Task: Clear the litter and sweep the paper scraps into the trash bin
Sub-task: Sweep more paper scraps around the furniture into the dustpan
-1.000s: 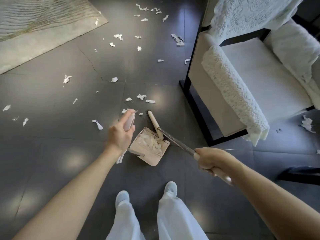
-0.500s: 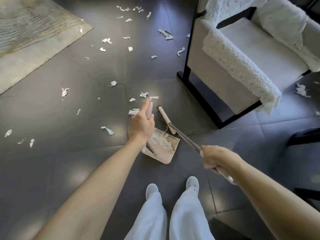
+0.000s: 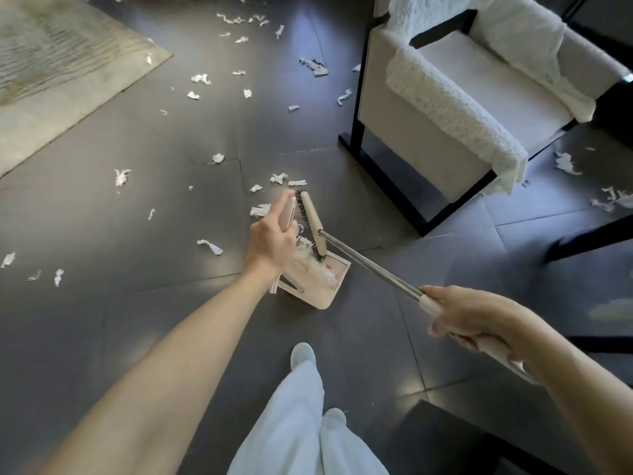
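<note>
— Tools, by count?
— One broom [image 3: 359,256], one dustpan [image 3: 313,294]. The left hand [image 3: 272,240] is wrapped round the dustpan's upright handle. The right hand [image 3: 479,320] is closed on the broom's pole end, near right. The brush head sits at the pan's mouth.
— Paper scraps [image 3: 209,246]?
— One heap in the pan. About two dozen lie loose on the floor [image 3: 137,303], far and left, though some are too small to count. One armchair [image 3: 479,90] far right, one rug [image 3: 51,63] far left.

Trousers: loose pale blue-white fabric trousers [image 3: 301,423], softly creased, hems falling over the shoes.
Shoes: pale white rounded-toe shoes [image 3: 302,354], only the toes showing.
Arms: forearms [image 3: 191,337] bare up to the frame edge.
Grips: left grip [image 3: 270,241] and right grip [image 3: 479,317], both bare.
</note>
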### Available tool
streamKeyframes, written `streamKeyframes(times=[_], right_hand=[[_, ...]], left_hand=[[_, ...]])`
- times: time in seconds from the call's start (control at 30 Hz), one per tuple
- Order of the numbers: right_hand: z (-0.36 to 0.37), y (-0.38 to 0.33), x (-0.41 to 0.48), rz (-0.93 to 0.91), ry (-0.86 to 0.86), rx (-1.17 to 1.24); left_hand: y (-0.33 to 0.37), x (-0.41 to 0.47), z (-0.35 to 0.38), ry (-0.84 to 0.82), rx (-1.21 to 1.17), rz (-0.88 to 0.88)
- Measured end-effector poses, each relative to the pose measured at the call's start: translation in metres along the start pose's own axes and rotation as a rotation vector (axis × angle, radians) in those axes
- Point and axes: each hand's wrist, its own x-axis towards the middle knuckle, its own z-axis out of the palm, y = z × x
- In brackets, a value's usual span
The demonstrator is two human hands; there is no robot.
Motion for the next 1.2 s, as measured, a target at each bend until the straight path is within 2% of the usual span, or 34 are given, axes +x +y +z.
streamKeyframes(times=[0.2, 0.57, 0.73, 0.87, 1.03, 1.2], right_hand=[[0.042, 0.003, -0.033, 0.023, 0.067, 0.099], [0.089, -0.060, -0.041, 0.130, 0.100, -0.235], [0.074, -0.105, 0.003, 0.166, 0.100, -0.128], [0.062, -0.144, 0.044, 0.176, 0.135, -0.227], [0.068, -0.196, 0.090, 0.129, 0.166, -0.228], [0.090, -0.232, 0.087, 0.076, 0.062, -0.257]], left_hand=[[-0.026, -0.070, -0.052, 0.100, 0.000, 0.012], [-0.088, -0.126, -0.136, 0.168, 0.036, -0.107], [-0.115, -0.101, -0.161, 0.144, 0.033, -0.148], [-0.126, -0.068, -0.174, 0.099, 0.015, -0.141], [-0.139, -0.002, -0.194, 0.069, 0.024, -0.095], [-0.143, 0.049, -0.204, 0.048, -0.014, -0.121]])
